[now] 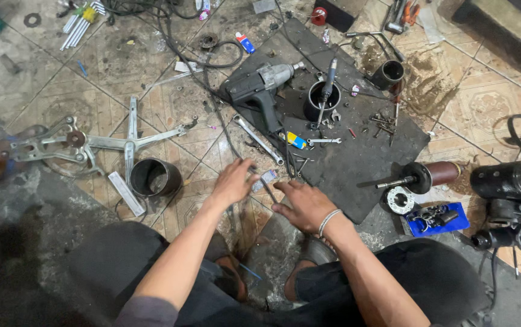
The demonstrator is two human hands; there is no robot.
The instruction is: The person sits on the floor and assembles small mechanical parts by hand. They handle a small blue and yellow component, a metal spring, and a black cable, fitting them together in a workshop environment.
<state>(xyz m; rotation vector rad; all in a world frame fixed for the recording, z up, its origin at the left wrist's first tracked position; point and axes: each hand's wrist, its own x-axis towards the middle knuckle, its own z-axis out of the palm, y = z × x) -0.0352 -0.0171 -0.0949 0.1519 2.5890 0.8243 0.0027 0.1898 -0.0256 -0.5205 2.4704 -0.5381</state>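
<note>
1. A thin metal rod lies at the near edge of the black mat, between both hands.
2. Left hand spreads loosely over the rod's upper end; whether it grips, I cannot tell.
3. Right hand rests open beside it, fingertips touching the rod.
4. Farther up the mat: impact wrench.
</note>
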